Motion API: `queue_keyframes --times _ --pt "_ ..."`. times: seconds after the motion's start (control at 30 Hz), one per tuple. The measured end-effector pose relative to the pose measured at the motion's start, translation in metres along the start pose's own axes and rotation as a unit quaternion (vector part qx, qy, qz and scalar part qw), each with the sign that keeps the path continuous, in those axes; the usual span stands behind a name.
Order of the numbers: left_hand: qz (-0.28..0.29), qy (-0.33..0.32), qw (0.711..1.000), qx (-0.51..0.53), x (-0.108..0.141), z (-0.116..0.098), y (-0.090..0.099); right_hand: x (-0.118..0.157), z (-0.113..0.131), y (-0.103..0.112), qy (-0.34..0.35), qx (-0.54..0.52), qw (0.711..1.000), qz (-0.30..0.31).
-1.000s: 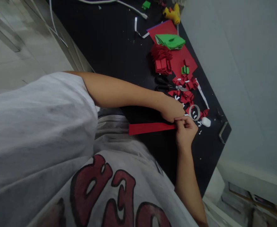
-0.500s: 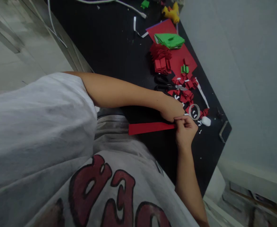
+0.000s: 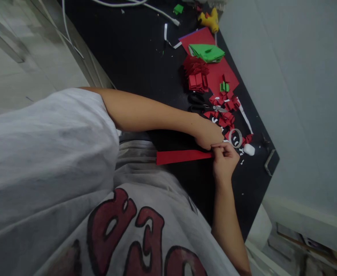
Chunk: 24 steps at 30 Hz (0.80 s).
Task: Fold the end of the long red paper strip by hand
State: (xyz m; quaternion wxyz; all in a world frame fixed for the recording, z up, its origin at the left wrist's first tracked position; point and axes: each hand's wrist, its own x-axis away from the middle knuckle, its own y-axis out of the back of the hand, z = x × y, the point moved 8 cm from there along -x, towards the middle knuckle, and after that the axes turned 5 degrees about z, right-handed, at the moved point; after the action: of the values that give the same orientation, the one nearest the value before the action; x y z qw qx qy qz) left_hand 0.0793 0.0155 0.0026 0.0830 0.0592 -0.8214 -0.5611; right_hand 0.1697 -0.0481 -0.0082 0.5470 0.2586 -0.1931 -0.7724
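Note:
A long red paper strip [image 3: 180, 156] runs from my lap to my two hands, narrowing where it meets them. My right hand [image 3: 226, 158] pinches its far end between thumb and bent fingers. Up against those fingertips, my left hand [image 3: 210, 133] is curled with its back to me, closed at the same end of the strip; its fingertips are hidden. Just beyond the hands lie a roll of clear tape [image 3: 235, 129], a white rounded case [image 3: 249, 149] and small folded red paper pieces [image 3: 226, 119]. Black-handled scissors [image 3: 197, 108] rest beside my left wrist.
Further along the black table [image 3: 133, 57] are a stack of folded red papers [image 3: 196, 73], a green folded paper bundle [image 3: 207, 53], red sheets [image 3: 224, 73], a yellow toy [image 3: 210, 20] and a white cable [image 3: 165, 14]. A phone [image 3: 272, 162] lies at the edge by the wall.
The view has shifted slightly, so the table items sit a little lower in the picture. Both hands keep nearly the same pose at the strip's end.

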Motion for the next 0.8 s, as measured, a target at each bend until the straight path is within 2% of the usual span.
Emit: queue_keyframes --times 0.33,0.67,0.8 --pt "0.011 -0.004 1.000 -0.021 -0.0008 -0.0006 -0.0024 0.0001 -0.0012 -0.0003 -0.005 -0.004 1.000 0.003" --pt "-0.027 -0.006 0.999 0.039 -0.0015 0.0015 0.0020 0.0000 -0.0020 -0.0002 -0.002 0.005 1.000 0.002" --pt "-0.025 -0.007 0.999 0.027 -0.0019 0.0012 0.0010 0.0002 -0.0014 -0.0007 -0.004 0.002 1.000 0.001"
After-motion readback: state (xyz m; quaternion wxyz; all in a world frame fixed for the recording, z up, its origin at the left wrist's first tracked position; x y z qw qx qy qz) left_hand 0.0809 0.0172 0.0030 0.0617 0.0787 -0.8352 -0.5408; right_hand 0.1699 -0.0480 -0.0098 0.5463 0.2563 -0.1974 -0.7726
